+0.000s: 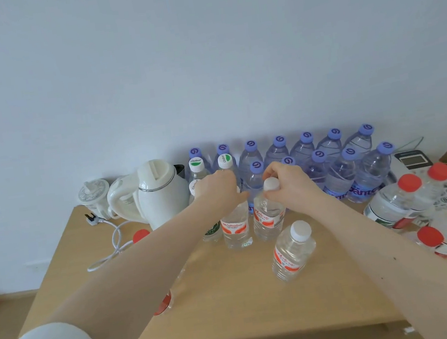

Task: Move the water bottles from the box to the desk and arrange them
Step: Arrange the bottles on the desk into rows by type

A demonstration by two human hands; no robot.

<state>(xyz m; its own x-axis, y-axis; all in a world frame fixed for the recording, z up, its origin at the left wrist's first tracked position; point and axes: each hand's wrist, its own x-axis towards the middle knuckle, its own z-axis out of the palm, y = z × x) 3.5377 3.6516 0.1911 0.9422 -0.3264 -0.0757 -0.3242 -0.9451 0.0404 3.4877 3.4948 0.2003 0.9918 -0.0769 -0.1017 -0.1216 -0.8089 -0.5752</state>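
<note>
- On the pale wooden desk (236,318), in the head view, we see two clear plastic water bottles with orange-red labels standing upright, just beside each other.
- Our left hand (216,190) lies over the top of the left orange-label bottle (235,231), fingers curled down round its cap.
- Our right hand (286,182) pinches the neck of the right orange-label bottle (268,217), whose white cap shows below the fingers.
- A third clear bottle with a white cap (292,251) stands nearer us, apart from both hands.
- Behind them, two rows of purple-capped blue-tinted bottles (338,165) line the wall, with green-and-white-capped bottles (196,167) at their left.
- A white plastic electric kettle (160,194) stands at the left.
- A shrink-wrapped pack of red-capped bottles (408,202) lies at the right edge of the desk.
</note>
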